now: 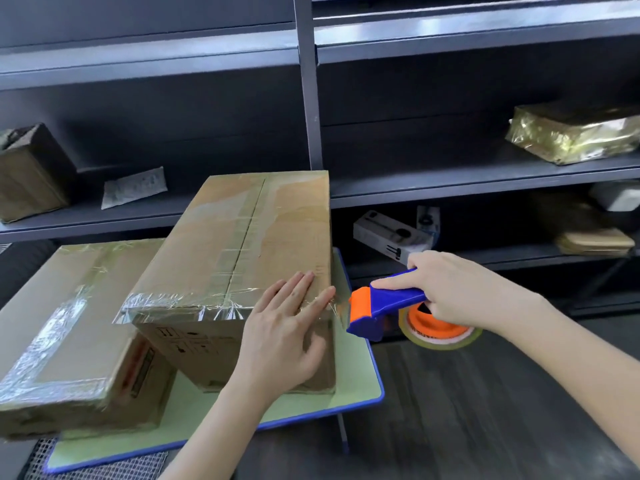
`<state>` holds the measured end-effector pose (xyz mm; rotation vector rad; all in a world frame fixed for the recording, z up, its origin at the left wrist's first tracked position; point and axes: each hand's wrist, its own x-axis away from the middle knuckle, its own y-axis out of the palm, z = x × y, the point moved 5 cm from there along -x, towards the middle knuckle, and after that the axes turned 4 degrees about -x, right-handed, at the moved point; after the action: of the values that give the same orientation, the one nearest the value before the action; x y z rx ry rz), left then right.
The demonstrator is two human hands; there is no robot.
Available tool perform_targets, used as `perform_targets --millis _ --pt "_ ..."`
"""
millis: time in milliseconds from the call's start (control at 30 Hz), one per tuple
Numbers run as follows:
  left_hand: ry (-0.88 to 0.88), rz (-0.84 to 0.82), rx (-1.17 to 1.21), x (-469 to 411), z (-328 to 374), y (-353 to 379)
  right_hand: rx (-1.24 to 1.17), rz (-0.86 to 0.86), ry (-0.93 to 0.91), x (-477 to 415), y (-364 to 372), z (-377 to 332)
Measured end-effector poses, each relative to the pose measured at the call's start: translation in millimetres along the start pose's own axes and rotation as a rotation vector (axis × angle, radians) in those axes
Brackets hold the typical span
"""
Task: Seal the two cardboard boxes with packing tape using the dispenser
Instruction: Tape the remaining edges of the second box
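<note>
Two cardboard boxes sit on the green, blue-edged tabletop (pixel 358 372), and the action is at the right-hand box (pixel 242 233), the taller of the pair, with clear tape running down its centre seam and across its near edge. The left grip (pixel 282 327) lies flat on that box's near right corner, fingers straight and spread, pressing on the tape there. Just off the box's right edge, the right grip (pixel 450 285) is wrapped round the handle of the blue-and-orange tape dispenser (pixel 384 303), index finger laid along its top. A short stretch of clear tape (pixel 337 308) runs taut from the box corner to the dispenser's mouth, and the tape roll (pixel 446 339) with its orange core shows under the hand. The left-hand box (pixel 69 323) lies lower, touching its neighbour, with shiny tape crossing its top. Behind stand dark shelves (pixel 450 181), with a gold-wrapped parcel (pixel 571 133) up on the right.
</note>
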<state>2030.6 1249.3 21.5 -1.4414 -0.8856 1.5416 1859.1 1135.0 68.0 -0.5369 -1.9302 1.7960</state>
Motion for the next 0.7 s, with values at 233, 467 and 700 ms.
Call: perform_targets --millis 233,467,700 --pt "-0.019 -0.061 0.009 0.5 -0.4 -2.1 0.124 -0.207 -0.057 -25.5 5.9 -10.7" --pt "-0.026 -0.043 -0.005 -2.8 1.8 -2.1 0.033 0.031 0.138 -34.0 -5.6 14.9" --pt "0.025 -0.020 -0.084 -9.9 12.8 -9.4 0.059 0.777 0.121 -58.2 -49.7 -33.1"
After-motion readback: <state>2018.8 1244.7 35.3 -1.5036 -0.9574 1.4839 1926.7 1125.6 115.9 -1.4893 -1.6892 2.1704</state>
